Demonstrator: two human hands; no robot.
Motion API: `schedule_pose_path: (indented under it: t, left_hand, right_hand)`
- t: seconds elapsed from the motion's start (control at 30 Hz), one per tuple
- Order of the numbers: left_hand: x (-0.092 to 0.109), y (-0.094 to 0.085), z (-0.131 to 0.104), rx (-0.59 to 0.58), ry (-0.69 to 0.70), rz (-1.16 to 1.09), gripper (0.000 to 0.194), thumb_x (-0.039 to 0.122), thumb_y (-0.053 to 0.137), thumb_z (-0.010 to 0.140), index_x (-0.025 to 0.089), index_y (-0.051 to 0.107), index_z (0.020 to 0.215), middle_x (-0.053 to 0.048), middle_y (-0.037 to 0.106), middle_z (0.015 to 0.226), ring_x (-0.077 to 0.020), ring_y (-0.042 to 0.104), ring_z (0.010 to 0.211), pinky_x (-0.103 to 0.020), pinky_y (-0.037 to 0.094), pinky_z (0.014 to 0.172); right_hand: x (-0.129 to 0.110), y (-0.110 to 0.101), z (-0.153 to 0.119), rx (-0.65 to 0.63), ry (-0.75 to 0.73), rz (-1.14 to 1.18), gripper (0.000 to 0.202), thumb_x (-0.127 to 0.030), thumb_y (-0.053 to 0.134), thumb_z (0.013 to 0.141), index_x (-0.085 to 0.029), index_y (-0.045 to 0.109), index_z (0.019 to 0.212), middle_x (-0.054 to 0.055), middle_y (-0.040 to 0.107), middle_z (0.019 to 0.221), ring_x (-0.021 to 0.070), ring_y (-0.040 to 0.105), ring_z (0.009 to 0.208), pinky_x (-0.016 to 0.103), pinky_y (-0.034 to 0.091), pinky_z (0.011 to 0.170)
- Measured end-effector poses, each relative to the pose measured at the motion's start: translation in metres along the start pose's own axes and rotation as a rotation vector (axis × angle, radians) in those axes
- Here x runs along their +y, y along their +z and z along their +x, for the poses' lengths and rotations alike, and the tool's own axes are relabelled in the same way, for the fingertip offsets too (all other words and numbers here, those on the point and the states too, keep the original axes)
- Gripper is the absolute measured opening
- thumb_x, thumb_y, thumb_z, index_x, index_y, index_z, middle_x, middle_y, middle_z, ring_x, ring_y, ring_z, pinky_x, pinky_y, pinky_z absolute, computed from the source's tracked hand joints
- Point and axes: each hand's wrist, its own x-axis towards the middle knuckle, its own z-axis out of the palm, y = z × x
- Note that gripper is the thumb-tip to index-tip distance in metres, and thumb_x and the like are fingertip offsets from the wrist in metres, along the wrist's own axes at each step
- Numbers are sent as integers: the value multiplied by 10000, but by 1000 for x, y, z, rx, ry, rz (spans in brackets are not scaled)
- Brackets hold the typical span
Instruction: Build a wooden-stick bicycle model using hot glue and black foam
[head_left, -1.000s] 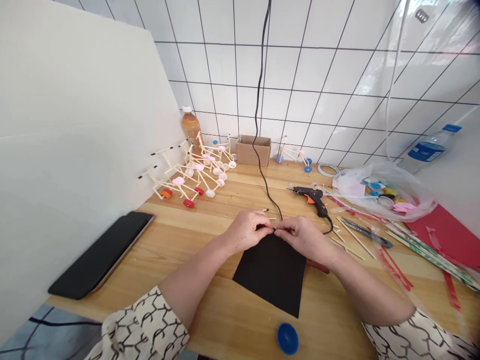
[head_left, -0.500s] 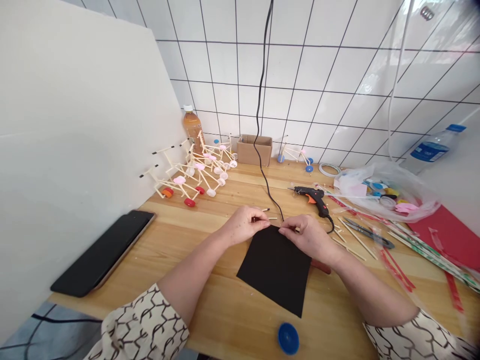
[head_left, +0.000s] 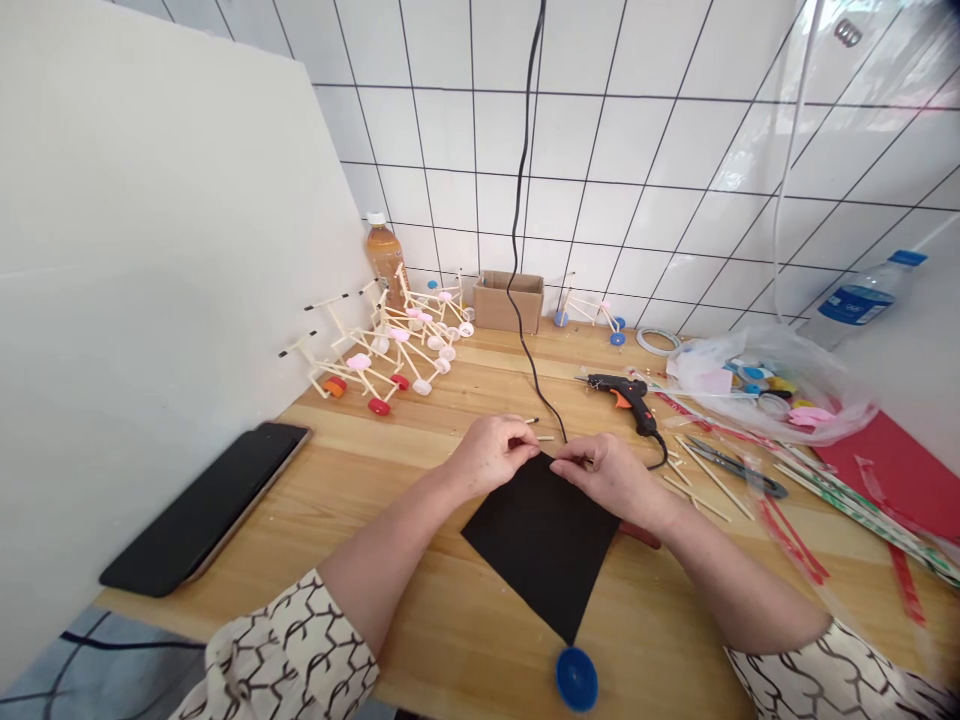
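A square sheet of black paper point(head_left: 541, 545) hangs between my two hands, with one corner pointing toward me. My left hand point(head_left: 495, 452) pinches its far edge between thumb and forefinger. Close beside it, my right hand point(head_left: 611, 478) pinches the same edge a little to the right. The near corner of the paper reaches a blue bottle cap point(head_left: 577, 679) on the table; whether they touch I cannot tell. Partly covered by the paper and my right hand, a reddish-brown handle point(head_left: 641, 537) shows on the right.
A black glue gun point(head_left: 627, 393) lies beyond my right hand, near scissors point(head_left: 735, 465) and loose sticks point(head_left: 716, 478). Several stick frames with cap wheels point(head_left: 397, 335) stand at the back left. A cardboard box point(head_left: 508, 302), a plastic bag point(head_left: 780, 385) and a phone point(head_left: 206, 507) surround the work area.
The black paper has turned clockwise, its near corner swinging left toward the blue cap. My right hand has shifted slightly left along the far edge, closer to my left hand.
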Motion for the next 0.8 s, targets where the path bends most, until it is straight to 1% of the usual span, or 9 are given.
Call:
schedule_pose_path:
  t: [0.13, 0.27, 0.4, 0.53, 0.63, 0.8]
  left_hand:
    - [5, 4, -2, -16, 57, 39, 127, 94, 565, 729, 156, 640, 648, -5, 585, 648, -120, 545, 643, -220, 393, 598]
    - [6, 5, -2, -46, 68, 10, 129, 84, 565, 728, 154, 634, 644, -2, 590, 650, -118, 546, 656, -221, 395, 619]
    - [5, 3, -1, -44, -5, -82, 105, 107, 573, 725, 153, 646, 663, -7, 609, 669, -118, 553, 653, -219, 396, 604]
    - [4, -3, 0, 17, -148, -171, 64, 174, 608, 697, 147, 643, 652, -6, 611, 636, -118, 533, 606, -227, 395, 579]
    - [4, -7, 1, 43, -235, -203, 86, 223, 616, 678, 143, 633, 650, -3, 601, 607, -116, 507, 571, -233, 392, 562]
    - [2, -9, 3, 50, -241, -222, 98, 233, 580, 689, 148, 610, 652, 4, 582, 614, -111, 485, 573, -234, 383, 560]
  right_hand:
    - [-2, 4, 1, 14, -27, 46, 235, -253, 493, 800, -187, 704, 722, -9, 628, 611, 114, 507, 558, 226, 359, 535]
    - [-3, 7, 2, 14, -36, 70, 230, -235, 493, 792, -184, 700, 706, -13, 620, 604, 112, 505, 557, 223, 364, 537]
    - [-2, 7, 2, 29, -17, 68, 228, -241, 497, 783, -164, 684, 678, -7, 608, 599, 108, 492, 550, 222, 356, 525]
    - [-2, 2, 2, 27, 46, 89, 234, -253, 504, 768, -145, 654, 625, -7, 578, 559, 103, 474, 533, 216, 349, 503]
    - [-1, -1, 1, 13, 92, 144, 228, -265, 511, 758, -143, 647, 621, -7, 569, 545, 101, 471, 516, 212, 351, 486]
    - [2, -2, 2, 15, 100, 188, 233, -282, 516, 753, -139, 644, 621, -6, 561, 537, 100, 465, 504, 211, 346, 469]
